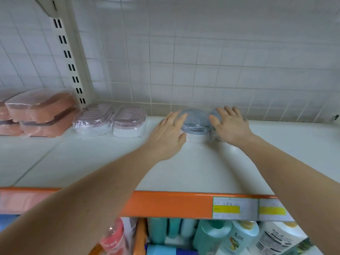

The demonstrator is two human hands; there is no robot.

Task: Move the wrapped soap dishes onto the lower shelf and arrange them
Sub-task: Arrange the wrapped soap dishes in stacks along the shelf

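Two blue-grey wrapped soap dishes stand at the back of the white shelf (202, 172), against the tiled wall (184, 61). The blue soap dish (195, 120) between the hands is the landmark here: it has a ribbed, translucent blue-grey lid over a white base, all under clear, crinkled film. The left hand (168, 134) lies against its left side, fingers straight and spread, thumb touching the white base. Just right of it, the second blue soap dish (214, 114) is mostly hidden beneath the right hand (230, 126), which rests flat on top of it with fingers extended and loosely spread; neither hand curls round anything.

Left of the blue soap dish, apart from it, two pink-lidded soap dishes (110, 120) sit side by side and touching, each with a ribbed mauve lid, a white base and clear wrap. Further left still, past the slotted upright (71, 65), are salmon-coloured wrapped boxes (39, 112) stacked two high; at least two stacks show, the far one cut by the frame edge.

In front of the blue soap dish, the shelf's orange edge strip (174, 204) carries two price tags (248, 208) with yellow bands; their print is too blurred to read. Below the strip stand teal and white bottles (220, 236), their labels illegible.
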